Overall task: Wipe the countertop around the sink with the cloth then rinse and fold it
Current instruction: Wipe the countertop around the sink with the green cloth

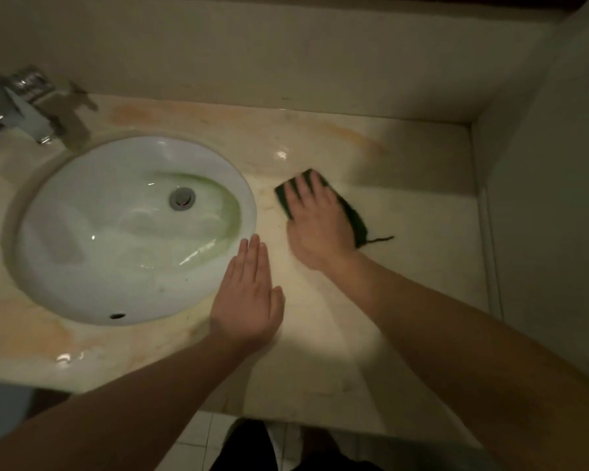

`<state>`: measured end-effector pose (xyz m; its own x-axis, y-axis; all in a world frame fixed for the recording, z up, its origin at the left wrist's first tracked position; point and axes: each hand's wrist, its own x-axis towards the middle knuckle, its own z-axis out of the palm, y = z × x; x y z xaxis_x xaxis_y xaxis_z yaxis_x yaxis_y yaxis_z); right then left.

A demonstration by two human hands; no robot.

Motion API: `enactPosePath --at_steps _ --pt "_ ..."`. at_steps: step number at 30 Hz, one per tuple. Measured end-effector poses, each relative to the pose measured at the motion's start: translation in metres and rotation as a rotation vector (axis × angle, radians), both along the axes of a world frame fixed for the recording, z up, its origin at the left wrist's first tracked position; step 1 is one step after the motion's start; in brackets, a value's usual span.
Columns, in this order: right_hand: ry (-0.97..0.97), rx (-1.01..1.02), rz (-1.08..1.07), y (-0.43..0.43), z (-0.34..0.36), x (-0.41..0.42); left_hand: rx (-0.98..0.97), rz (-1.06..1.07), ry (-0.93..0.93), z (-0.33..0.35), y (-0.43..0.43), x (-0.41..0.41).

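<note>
- From my remote feed, right hand point(315, 220) was pressed flat on the cloth point(352, 212), fingers spread over its top, palm down. Not a pinch; more a flat press holding it to the surface.
- Cloth was dark green, folded into a long pad, lying on the countertop point(405, 205) just right of the sink point(82, 205). One loose thread trailed from its near end.
- Cloth's far end poked out beyond the fingertips; the near-right edge showed beside the wrist. The middle was hidden under the hand.
- Left hand point(249, 297) was open and empty, fingers straight and together, flat near the sink's right rim. I couldn't tell whether it touched the counter or hovered just over it.
- Hands were near each other but apart, with bare counter between them.
- Sink was a white oval bowl set into the counter, with a green tint along the right inner wall and a metal drain point(182, 197) in the bottom. Overflow hole sat at the near rim.
- Faucet point(24, 103) was at far left behind the bowl, chrome and blurred.
- Counter was pale stone with orange stains behind and left of the bowl, with wet glints in spots.
- Wall point(286, 56) ran along the back; a side wall point(541, 185) closed off the right end.
- Nothing stood on the counter near the cloth.
- Tiled floor point(201, 436) showed under the counter's near edge.
</note>
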<state>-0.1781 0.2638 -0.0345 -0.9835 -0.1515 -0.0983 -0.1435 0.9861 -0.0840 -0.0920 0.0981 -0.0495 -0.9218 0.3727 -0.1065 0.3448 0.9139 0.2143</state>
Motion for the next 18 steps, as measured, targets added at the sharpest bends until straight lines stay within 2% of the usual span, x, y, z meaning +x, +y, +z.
enactPosePath --at_steps 3,6,8,11,13,15,18 --pt "-0.047 -0.002 0.25 -0.029 -0.001 0.018 0.007 0.011 0.019 -0.002 0.0 0.0" --pt "-0.042 -0.002 0.33 0.003 -0.001 0.036 0.027 0.021 0.015 -0.002 -0.001 0.002" --pt "-0.02 0.031 0.174 0.04 -0.004 0.036 0.038 0.037 0.015 -0.002 -0.001 0.001" --pt "-0.03 0.039 -0.224 0.073 -0.003 0.024 0.036 0.032 0.012 -0.002 -0.001 0.002" --pt "-0.009 0.028 -0.314 0.059 -0.001 0.007 0.031 0.029 0.012 -0.003 0.0 0.001" --pt "-0.012 0.045 -0.2 0.025 0.003 -0.004 0.043 0.037 0.017 -0.005 -0.001 0.0" --pt "-0.035 0.02 0.152 -0.014 0.002 0.011 0.045 0.029 0.025 -0.008 -0.003 0.001"
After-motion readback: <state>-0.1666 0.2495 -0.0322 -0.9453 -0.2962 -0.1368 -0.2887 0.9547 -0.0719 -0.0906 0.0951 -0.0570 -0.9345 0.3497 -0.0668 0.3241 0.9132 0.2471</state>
